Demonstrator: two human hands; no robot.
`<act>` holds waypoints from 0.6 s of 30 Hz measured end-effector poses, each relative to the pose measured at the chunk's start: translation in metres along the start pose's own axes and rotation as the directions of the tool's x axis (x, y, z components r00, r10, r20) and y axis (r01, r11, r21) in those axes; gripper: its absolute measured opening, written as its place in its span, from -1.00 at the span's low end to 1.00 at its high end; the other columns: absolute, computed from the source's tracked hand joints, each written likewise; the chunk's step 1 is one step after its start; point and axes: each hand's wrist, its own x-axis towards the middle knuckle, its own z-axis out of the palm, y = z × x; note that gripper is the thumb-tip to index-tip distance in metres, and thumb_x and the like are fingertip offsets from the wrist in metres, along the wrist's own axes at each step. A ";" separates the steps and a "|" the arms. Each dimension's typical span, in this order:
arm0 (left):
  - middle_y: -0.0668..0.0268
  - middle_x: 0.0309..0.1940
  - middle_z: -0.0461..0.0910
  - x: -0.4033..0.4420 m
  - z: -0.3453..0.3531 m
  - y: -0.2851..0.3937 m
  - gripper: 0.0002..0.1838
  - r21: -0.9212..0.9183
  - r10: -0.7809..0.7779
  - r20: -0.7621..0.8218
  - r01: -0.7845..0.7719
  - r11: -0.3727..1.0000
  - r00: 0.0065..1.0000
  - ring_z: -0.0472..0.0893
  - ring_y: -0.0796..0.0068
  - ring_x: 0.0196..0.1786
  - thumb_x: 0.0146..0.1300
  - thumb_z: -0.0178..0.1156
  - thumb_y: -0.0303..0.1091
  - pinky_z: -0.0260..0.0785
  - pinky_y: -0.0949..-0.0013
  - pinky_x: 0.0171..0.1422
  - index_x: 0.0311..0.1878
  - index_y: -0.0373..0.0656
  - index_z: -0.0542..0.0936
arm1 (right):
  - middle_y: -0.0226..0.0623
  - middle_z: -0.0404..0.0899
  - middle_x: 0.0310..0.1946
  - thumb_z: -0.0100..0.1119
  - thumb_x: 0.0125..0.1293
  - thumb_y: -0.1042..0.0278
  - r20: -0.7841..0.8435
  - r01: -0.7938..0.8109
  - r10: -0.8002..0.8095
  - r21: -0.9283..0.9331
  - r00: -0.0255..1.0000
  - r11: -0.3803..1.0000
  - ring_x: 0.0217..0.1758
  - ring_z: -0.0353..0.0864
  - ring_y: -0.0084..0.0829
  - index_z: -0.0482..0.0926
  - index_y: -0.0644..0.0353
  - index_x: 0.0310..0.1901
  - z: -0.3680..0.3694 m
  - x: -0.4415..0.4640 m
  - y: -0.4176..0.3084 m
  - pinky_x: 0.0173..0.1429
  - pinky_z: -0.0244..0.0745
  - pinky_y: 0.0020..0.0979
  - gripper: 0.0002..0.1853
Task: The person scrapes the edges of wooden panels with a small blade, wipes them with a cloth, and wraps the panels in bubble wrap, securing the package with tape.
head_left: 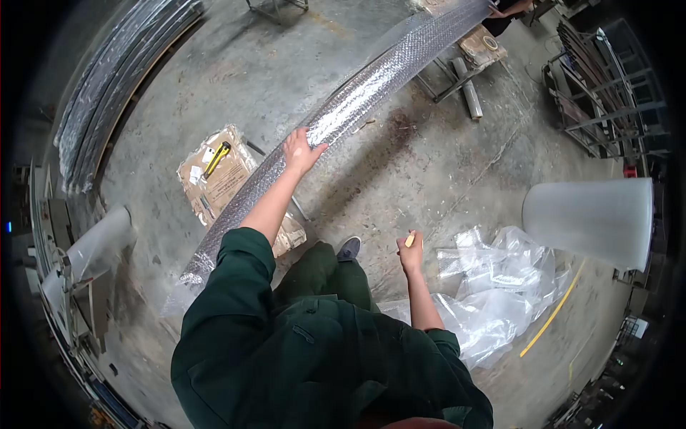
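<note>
One left hand (303, 151) spread flat on bubble-wrapped length (357, 100), running near left to far right over cardboard-topped surface (232, 177); right hand (412, 257) clenched round small yellow item (410, 239). Risk: length rolls off if left hand slips.

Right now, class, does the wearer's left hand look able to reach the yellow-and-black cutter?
Probably yes: the cutter lies uncovered on the cardboard, with nothing visible between it and the left hand, though that hand would have to leave the bubble-wrapped bundle.
</note>
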 end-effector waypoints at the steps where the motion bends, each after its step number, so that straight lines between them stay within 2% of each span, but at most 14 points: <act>1: 0.09 0.00 0.41 0.011 0.000 0.008 -0.27 0.021 -0.013 0.009 0.012 1.000 1.000 0.34 0.08 0.14 -0.07 0.34 0.07 0.15 0.09 0.22 0.09 -0.18 0.37 | -0.23 0.43 -0.28 0.17 0.08 0.44 -0.017 0.103 -0.104 -0.085 0.994 0.991 -0.42 0.53 -0.44 0.32 0.22 0.06 0.001 0.021 -0.006 -0.58 0.44 -0.51 -0.53; 2: 0.10 0.02 0.40 0.022 -0.001 0.014 -0.26 0.038 -0.028 0.018 0.028 0.999 0.999 0.33 0.08 0.15 -0.06 0.33 0.07 0.15 0.09 0.22 0.11 -0.19 0.36 | -0.23 0.47 -0.28 0.18 0.10 0.43 -0.066 0.208 -0.222 -0.167 0.973 0.964 -0.33 0.55 -0.36 0.36 0.21 0.02 0.005 0.038 -0.025 -0.43 0.51 -0.37 -0.59; 5: 0.12 0.05 0.39 0.055 0.020 0.009 -0.26 0.073 -0.047 0.003 0.046 0.996 0.999 0.32 0.09 0.17 -0.04 0.31 0.07 0.15 0.10 0.23 0.12 -0.19 0.35 | -0.19 0.57 -0.29 0.20 0.07 0.45 0.105 0.257 -0.242 -0.160 0.964 0.953 -0.16 0.58 -0.18 0.37 0.13 0.02 0.001 0.078 -0.126 -0.04 0.44 -0.24 -0.57; 7: 0.12 0.06 0.39 0.079 0.031 0.011 -0.27 0.068 -0.070 0.001 0.070 0.995 0.998 0.32 0.09 0.17 -0.04 0.31 0.07 0.15 0.11 0.24 0.12 -0.19 0.36 | -0.21 0.59 -0.31 0.14 0.11 0.46 0.127 0.377 -0.356 -0.259 0.926 0.889 -0.15 0.59 -0.15 0.37 0.06 0.01 0.015 0.117 -0.174 -0.06 0.44 -0.21 -0.61; 11: 0.14 0.07 0.39 0.125 0.057 0.014 -0.29 0.009 -0.115 0.015 0.115 0.993 0.993 0.32 0.13 0.19 -0.03 0.30 0.08 0.13 0.12 0.26 0.12 -0.18 0.38 | -0.14 0.59 -0.26 0.05 0.11 0.51 0.300 0.521 -0.448 -0.241 0.842 0.819 -0.13 0.57 -0.08 0.38 0.04 0.02 0.059 0.222 -0.240 -0.09 0.44 -0.15 -0.61; 12: 0.14 0.05 0.40 0.137 0.060 0.016 -0.28 0.005 -0.134 0.077 0.134 0.991 0.988 0.32 0.13 0.19 -0.04 0.30 0.09 0.13 0.11 0.26 0.12 -0.16 0.39 | -0.13 0.59 -0.25 0.04 0.10 0.53 0.315 0.582 -0.497 -0.300 0.808 0.756 -0.14 0.56 -0.07 0.38 0.05 0.02 0.076 0.250 -0.257 -0.09 0.43 -0.14 -0.61; 13: 0.15 0.05 0.41 0.145 0.065 0.018 -0.29 -0.012 -0.133 0.056 0.134 0.991 0.990 0.32 0.13 0.19 -0.05 0.32 0.07 0.12 0.11 0.26 0.12 -0.15 0.40 | -0.12 0.58 -0.25 0.03 0.09 0.54 0.342 0.629 -0.530 -0.358 0.776 0.690 -0.15 0.55 -0.06 0.38 0.07 0.02 0.088 0.270 -0.277 -0.10 0.43 -0.13 -0.60; 15: 0.13 -0.04 0.45 0.155 0.070 0.024 -0.35 -0.057 -0.087 0.044 0.089 0.994 0.995 0.40 0.10 0.10 -0.05 0.34 -0.02 0.21 0.14 0.19 0.09 -0.14 0.41 | -0.10 0.56 -0.17 0.06 0.08 0.54 0.442 0.779 -0.643 -0.320 0.626 0.539 -0.13 0.54 -0.06 0.35 0.04 0.07 0.115 0.317 -0.304 -0.09 0.42 -0.12 -0.54; 18: 0.14 -0.20 0.51 0.170 0.078 0.025 -0.57 -0.165 -0.081 0.063 0.090 0.982 0.995 0.50 0.11 -0.07 -0.01 0.33 -0.19 0.32 0.19 0.04 -0.08 -0.13 0.50 | -0.16 0.56 -0.20 0.00 0.06 0.56 0.561 0.884 -0.684 -0.307 0.467 0.353 -0.10 0.52 -0.13 0.39 0.10 0.01 0.141 0.359 -0.342 -0.05 0.43 -0.18 -0.59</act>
